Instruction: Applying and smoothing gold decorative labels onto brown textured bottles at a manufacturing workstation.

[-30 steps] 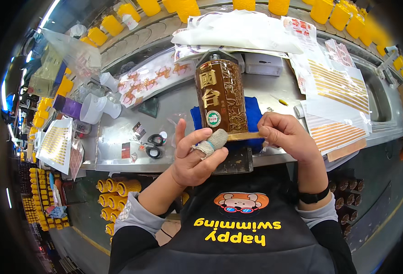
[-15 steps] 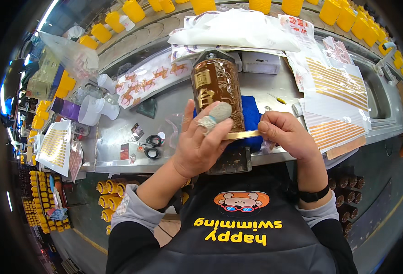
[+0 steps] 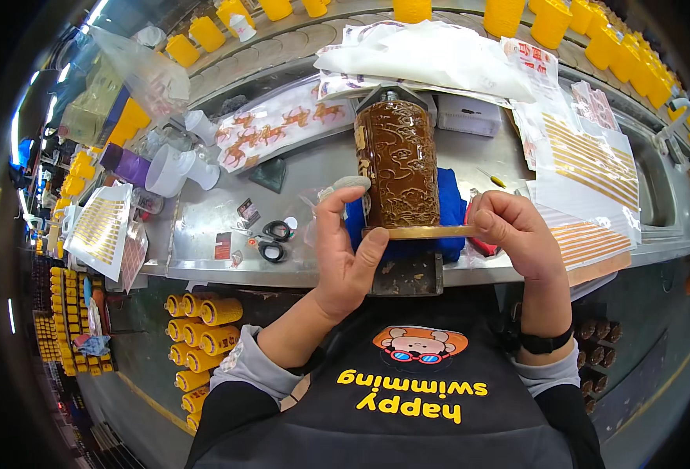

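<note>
A brown embossed bottle [image 3: 398, 160] lies in front of me with its neck end away from me, gold relief at its left side. A thin gold strip [image 3: 431, 232] runs across its near end and stretches out to the right. My right hand [image 3: 521, 234] pinches the strip's free end between thumb and finger. At the bottle's left side is my left hand [image 3: 345, 254], its thumb pressing the strip against the lower edge. A pale cloth finger cover [image 3: 348, 184] sits on one of its fingers, which reach partly out of sight along the bottle.
Beneath the bottle are a blue cloth [image 3: 450, 207] and a dark block [image 3: 407, 275]. Black scissors [image 3: 273, 241] lie left on the metal bench. Sheets of gold strips [image 3: 587, 156] lie right, near a sink [image 3: 654, 187]. Yellow bottles [image 3: 552, 23] line the conveyor behind.
The bottle has turned, carrying its gold relief to the left. My left hand has shifted from over the bottle to its left side. My right hand still pinches the strip, and the whole view has shifted.
</note>
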The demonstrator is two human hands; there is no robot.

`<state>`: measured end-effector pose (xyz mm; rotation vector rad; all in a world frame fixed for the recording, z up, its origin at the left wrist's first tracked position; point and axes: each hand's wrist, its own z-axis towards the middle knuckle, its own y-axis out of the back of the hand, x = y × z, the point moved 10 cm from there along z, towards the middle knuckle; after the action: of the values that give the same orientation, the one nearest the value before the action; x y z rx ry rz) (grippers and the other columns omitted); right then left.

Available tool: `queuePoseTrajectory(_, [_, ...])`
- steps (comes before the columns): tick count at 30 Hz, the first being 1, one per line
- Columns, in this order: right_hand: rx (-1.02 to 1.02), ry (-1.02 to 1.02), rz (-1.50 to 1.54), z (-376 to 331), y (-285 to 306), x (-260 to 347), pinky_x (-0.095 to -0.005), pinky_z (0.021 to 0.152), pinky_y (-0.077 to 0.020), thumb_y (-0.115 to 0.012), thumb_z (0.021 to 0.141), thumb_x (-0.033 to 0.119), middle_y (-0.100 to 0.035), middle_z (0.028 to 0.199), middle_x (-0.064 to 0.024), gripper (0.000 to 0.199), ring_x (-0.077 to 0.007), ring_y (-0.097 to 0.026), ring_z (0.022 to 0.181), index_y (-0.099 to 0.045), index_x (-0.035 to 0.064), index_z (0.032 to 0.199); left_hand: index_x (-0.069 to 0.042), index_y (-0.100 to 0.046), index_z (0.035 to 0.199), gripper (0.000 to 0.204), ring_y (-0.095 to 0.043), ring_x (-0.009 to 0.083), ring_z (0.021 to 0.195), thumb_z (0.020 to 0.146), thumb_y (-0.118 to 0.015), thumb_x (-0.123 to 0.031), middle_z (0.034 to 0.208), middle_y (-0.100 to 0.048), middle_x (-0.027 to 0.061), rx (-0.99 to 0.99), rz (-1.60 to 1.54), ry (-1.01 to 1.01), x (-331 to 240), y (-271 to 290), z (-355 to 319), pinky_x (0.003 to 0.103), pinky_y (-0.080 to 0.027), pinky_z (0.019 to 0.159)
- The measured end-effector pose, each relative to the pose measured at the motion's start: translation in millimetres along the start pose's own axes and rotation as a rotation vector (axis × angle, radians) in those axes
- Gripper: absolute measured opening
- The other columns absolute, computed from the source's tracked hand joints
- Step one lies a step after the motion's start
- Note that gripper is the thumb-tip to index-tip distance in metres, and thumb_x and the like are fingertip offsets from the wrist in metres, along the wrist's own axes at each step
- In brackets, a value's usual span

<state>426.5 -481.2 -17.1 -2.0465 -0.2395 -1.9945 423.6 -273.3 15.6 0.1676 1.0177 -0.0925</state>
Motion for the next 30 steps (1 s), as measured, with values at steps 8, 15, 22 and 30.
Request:
queuePoseTrajectory(8, [-0.03,-0.049,-0.057,1.6,3.0,-11.4,-0.02,0.047,-0.0318,-0.063,0.097,0.027,-0.046,0.06,0.0075,0.028,-0.0012,-0.041,0.055,-0.058,0.0057,0.079,-0.002,-0.036,0.134,0.047,-0.051,0.0114,0.103,0.095,-0.062,-0.007,0.125,-0.041,0.0084,-0.026,0.011,0.059,1.0,-7.4,1.7,0.024,-0.048,0.081])
queuePoseTrajectory(15, [-0.033,-0.001,-0.118,2.0,-2.0,-10.4,-0.0219,0.048,-0.0363,-0.061,0.098,0.025,-0.055,0.067,0.0032,0.027,-0.0032,-0.048,0.056,-0.059,0.0038,0.082,-0.003,-0.045,0.127,0.039,-0.053,0.0208,0.105,0.093,-0.064,-0.011,0.121,-0.05,0.0104,-0.076,0.132,-0.065,-7.0,1.3,-4.9,0.039,-0.041,0.1])
queuePoseTrajectory(22, [-0.025,-0.147,-0.001,-1.0,3.7,-27.9,-0.0214,0.054,-0.0362,-0.055,0.102,0.028,-0.051,0.072,0.0022,0.03,-0.0053,-0.044,0.059,-0.055,0.0042,0.084,-0.016,-0.069,0.099,0.016,-0.052,0.0289,0.12,0.084,-0.067,-0.012,0.097,-0.067,0.0038,0.128,0.749,-0.6,-44.9,-7.7,-32.4,0.062,-0.016,0.116])
queuePoseTrajectory(30, [-0.014,-0.105,0.012,-2.4,5.9,-26.9,-0.0208,0.052,-0.0348,-0.064,0.097,0.025,-0.049,0.075,0.0029,0.026,-0.0044,-0.041,0.06,-0.054,0.0052,0.084,-0.019,-0.07,0.096,0.018,-0.054,0.0212,0.123,0.08,-0.064,-0.013,0.078,-0.067,-0.0045,0.341,0.823,-0.818,-57.1,-34.5,-21.7,0.059,-0.011,0.119])
